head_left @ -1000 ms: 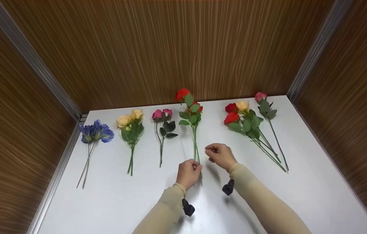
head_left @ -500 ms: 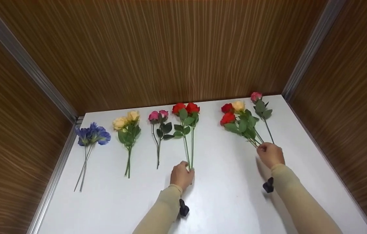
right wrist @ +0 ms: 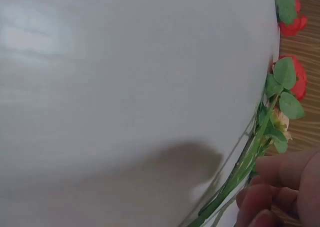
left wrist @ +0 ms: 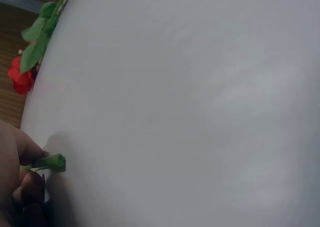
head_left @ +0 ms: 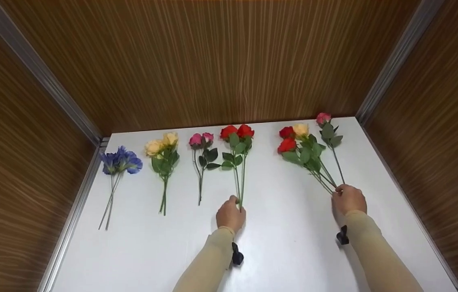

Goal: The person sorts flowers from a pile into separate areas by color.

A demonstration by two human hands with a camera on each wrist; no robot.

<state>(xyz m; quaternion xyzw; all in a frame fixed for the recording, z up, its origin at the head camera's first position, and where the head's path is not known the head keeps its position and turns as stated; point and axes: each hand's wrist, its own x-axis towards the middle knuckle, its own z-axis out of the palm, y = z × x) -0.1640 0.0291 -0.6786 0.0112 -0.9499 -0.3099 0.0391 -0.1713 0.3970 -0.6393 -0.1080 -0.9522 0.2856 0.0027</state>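
Two red roses (head_left: 237, 132) lie side by side at the table's middle, and my left hand (head_left: 231, 215) pinches the lower ends of their stems. A cut green stem end (left wrist: 59, 162) sticks out between the fingers in the left wrist view. At the right, my right hand (head_left: 349, 198) is over the lower stems of a mixed bunch (head_left: 304, 150) of two red roses and a yellow one. Its loosely curled fingertips (right wrist: 250, 197) sit right beside the green stems (right wrist: 235, 177). A single pink rose (head_left: 323, 118) lies farther right, its stem running to this hand.
Left of the red pair lie two pink roses (head_left: 201, 140), a yellow rose bunch (head_left: 164, 148) and purple-blue flowers (head_left: 120, 160). Brown wood-grain panels (head_left: 229, 61) enclose the white table (head_left: 139, 259) at the back and both sides.
The red pair, raised earlier, came down level onto the table with the left hand still holding the stems. My right hand went from the middle to the right bunch, then slid down its stems.
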